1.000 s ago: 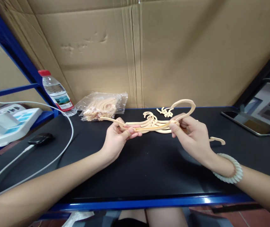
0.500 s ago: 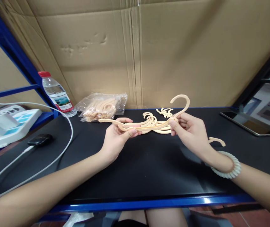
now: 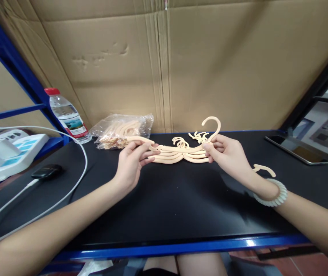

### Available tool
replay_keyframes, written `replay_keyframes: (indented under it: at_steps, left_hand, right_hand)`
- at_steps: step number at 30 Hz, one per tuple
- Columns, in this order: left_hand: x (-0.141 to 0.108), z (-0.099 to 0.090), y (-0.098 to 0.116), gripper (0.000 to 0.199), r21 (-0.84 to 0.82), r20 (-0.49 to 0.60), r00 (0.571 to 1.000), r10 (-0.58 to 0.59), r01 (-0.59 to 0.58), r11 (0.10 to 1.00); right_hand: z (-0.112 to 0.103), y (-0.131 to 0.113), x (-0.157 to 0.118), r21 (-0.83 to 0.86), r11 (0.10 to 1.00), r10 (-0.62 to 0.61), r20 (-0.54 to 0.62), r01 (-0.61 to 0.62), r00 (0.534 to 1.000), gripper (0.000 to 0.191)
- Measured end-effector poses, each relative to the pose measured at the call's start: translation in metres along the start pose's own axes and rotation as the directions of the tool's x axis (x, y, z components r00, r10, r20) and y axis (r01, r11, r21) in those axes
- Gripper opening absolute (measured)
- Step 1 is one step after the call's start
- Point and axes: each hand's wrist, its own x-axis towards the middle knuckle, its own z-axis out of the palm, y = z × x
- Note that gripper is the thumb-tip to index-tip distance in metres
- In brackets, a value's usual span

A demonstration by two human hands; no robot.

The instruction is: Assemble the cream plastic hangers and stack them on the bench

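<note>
A cream plastic hanger [image 3: 178,150] is raised over the black table between my hands. My left hand [image 3: 132,163] pinches its left part, where an arm piece angles up to the left. On the other side, my right hand [image 3: 224,151] is closed on the hanger near the base of its upright hook [image 3: 215,124]. Just behind and below it lie several similar hangers [image 3: 169,158], partly covered by the held one. Beyond them is a small pile of loose cream hooks [image 3: 199,137]. A single cream piece [image 3: 265,169] rests right of my right wrist.
A clear plastic bag [image 3: 119,130] of cream parts lies at the back left beside a red-capped water bottle [image 3: 69,117]. A power strip [image 3: 17,153], a black device [image 3: 47,171] and a white cable [image 3: 86,161] are at the left. A phone-like slab [image 3: 296,150] lies at the right.
My left hand has moved slightly left with its fingers repositioned. The left part of the hanger now angles differently, and the hook in my right hand has shifted left.
</note>
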Motion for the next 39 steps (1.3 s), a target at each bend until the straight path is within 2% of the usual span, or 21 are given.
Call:
replay_keyframes:
  at_steps: [5,8,10,11,13,14,16,18,20,22,24,27,31,35,39]
  left_hand:
    - [0.026,-0.014,0.021,0.012,0.019,-0.176,0.984,-0.026,0.029,0.999]
    - [0.031,-0.017,0.024,0.009,0.052,-0.217,0.974,0.066,-0.056,0.997]
    - [0.029,-0.017,0.023,0.013,0.148,-0.149,0.974,0.173,-0.151,0.977]
    - [0.026,-0.016,0.021,0.013,0.220,-0.076,0.973,0.219,-0.197,0.955]
    - [0.021,-0.014,0.017,0.013,0.401,0.135,0.952,0.274,-0.306,0.864]
    - [0.019,-0.013,0.016,0.012,0.492,0.262,0.925,0.275,-0.373,0.786]
    - [0.015,-0.012,0.013,0.012,0.613,0.493,0.843,0.215,-0.512,0.601]
    - [0.012,-0.012,0.011,0.014,0.645,0.642,0.758,0.113,-0.614,0.455]
    - [0.010,-0.013,0.010,0.018,0.640,0.728,0.686,-0.007,-0.676,0.365]
    - [0.010,-0.014,0.008,0.017,0.629,0.770,0.627,-0.115,-0.717,0.302]
    - [0.010,-0.015,0.007,0.013,0.619,0.785,0.596,-0.171,-0.739,0.267]
    - [0.010,-0.015,0.009,0.012,0.611,0.792,0.578,-0.197,-0.752,0.248]
    - [0.009,-0.016,0.016,0.011,0.611,0.790,0.563,-0.243,-0.756,0.233]
    - [0.010,-0.018,0.023,0.010,0.582,0.807,0.524,-0.274,-0.785,0.213]
    - [0.011,-0.019,0.028,0.008,0.569,0.812,0.494,-0.312,-0.789,0.232]
  right_hand:
    - [-0.007,0.010,0.008,-0.052,0.998,0.041,0.048,-0.039,0.998,0.019]
    - [-0.007,0.013,0.010,-0.116,0.993,0.032,0.090,-0.022,0.995,0.017]
    - [-0.007,0.012,0.010,-0.138,0.990,0.021,0.147,-0.001,0.989,0.018]
    - [-0.006,0.011,0.010,-0.142,0.990,0.018,0.183,0.009,0.983,0.018]
    - [-0.005,0.009,0.009,-0.143,0.990,0.022,0.242,0.013,0.970,0.019]
    - [-0.005,0.007,0.008,-0.143,0.990,0.031,0.259,0.006,0.965,0.018]
    - [-0.005,0.006,0.007,-0.150,0.989,0.049,0.281,-0.007,0.958,0.019]
    - [-0.004,0.006,0.006,-0.188,0.982,0.058,0.300,0.000,0.952,0.022]
    - [-0.003,0.008,0.005,-0.258,0.966,0.062,0.328,0.026,0.942,0.024]
    - [-0.002,0.011,0.004,-0.316,0.946,0.049,0.352,0.069,0.935,0.026]
    - [0.000,0.014,0.004,-0.333,0.936,0.017,0.379,0.119,0.925,0.027]
    - [0.003,0.020,0.003,-0.319,0.932,-0.020,0.426,0.171,0.905,0.028]
    - [0.004,0.022,0.000,-0.294,0.946,0.017,0.469,0.138,0.883,0.027]
    - [0.004,0.020,-0.003,-0.273,0.958,0.058,0.493,0.091,0.868,0.021]
    - [0.001,0.016,0.000,-0.296,0.945,0.031,0.509,0.141,0.860,0.018]
